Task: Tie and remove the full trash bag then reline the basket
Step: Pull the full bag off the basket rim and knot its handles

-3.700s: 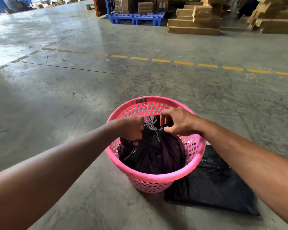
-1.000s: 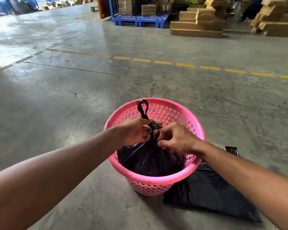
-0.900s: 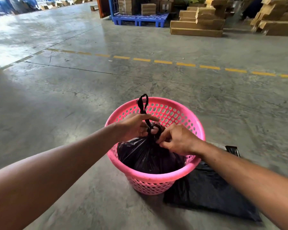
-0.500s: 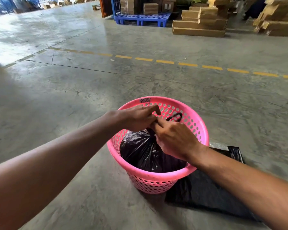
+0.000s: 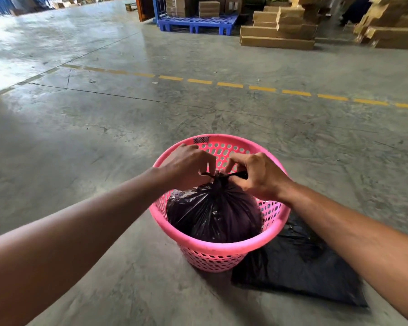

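A pink perforated basket stands on the concrete floor with a full black trash bag inside it. The bag's top is gathered into a tight neck just above the rim. My left hand pinches one twisted end of the bag on the left of the neck. On the right, my right hand pinches the other end, and the two ends are stretched apart sideways. A flat, empty black bag lies on the floor against the basket's right side.
A dashed yellow line crosses the concrete floor beyond the basket. Further back stand a blue pallet with cartons and stacks of long cardboard boxes.
The loop of bag that stood up above my hands a second ago is gone. Both hands have moved apart and hold the ends out sideways, and the bag's neck looks tighter.
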